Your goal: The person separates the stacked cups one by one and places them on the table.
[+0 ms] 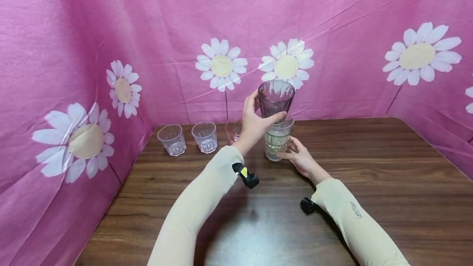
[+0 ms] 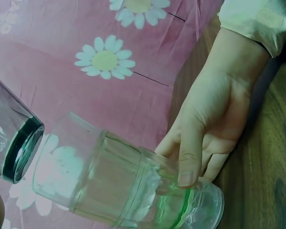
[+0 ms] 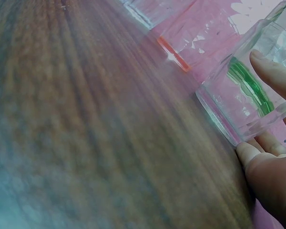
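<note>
My left hand [image 1: 255, 125] grips a grey see-through tumbler [image 1: 276, 98], held upright over a stack of nested tumblers [image 1: 276, 142]. In the left wrist view, the base of the grey tumbler [image 2: 23, 150] sits just off the stack's open rim. The stack stands on the table, with clear plastic at top and bottom and a green-tinted tumbler [image 3: 250, 88] showing inside. Low on the stack, my right hand [image 1: 304, 160] holds it between thumb and fingers. Part of the grey tumbler lies outside the left wrist view.
Left of the stack, a pink tumbler [image 1: 233, 131] is partly hidden by my left hand. Further left stand two clear tumblers, one nearer [image 1: 205, 136] and one at the end [image 1: 172, 139]. A pink daisy-print cloth [image 1: 166, 44] rises behind the brown wooden table [image 1: 369, 167].
</note>
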A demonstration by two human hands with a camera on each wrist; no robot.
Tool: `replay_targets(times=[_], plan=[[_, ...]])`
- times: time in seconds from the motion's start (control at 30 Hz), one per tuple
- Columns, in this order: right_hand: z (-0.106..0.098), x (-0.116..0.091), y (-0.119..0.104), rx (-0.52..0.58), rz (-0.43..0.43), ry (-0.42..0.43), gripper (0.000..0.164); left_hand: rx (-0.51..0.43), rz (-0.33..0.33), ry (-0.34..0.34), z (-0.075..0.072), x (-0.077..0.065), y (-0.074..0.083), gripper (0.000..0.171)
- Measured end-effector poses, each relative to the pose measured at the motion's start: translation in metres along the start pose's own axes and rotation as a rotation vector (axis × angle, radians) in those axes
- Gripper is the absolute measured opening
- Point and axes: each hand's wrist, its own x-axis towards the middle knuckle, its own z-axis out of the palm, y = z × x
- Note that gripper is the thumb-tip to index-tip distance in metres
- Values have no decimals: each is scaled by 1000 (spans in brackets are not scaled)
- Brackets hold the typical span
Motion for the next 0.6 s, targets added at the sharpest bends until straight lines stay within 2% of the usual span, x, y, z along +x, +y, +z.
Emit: replay_targets(times=[0.2, 0.47, 0.6], plan=[[0, -1, 0, 2, -4, 5, 74, -18, 5, -15, -13, -5, 0, 84], [0, -1, 1, -9, -7, -2, 73, -103, -64, -32, -33, -22, -4, 82], [0, 0, 1, -4, -12, 2, 75, -134, -47, -36, -45, -29, -4, 80]])
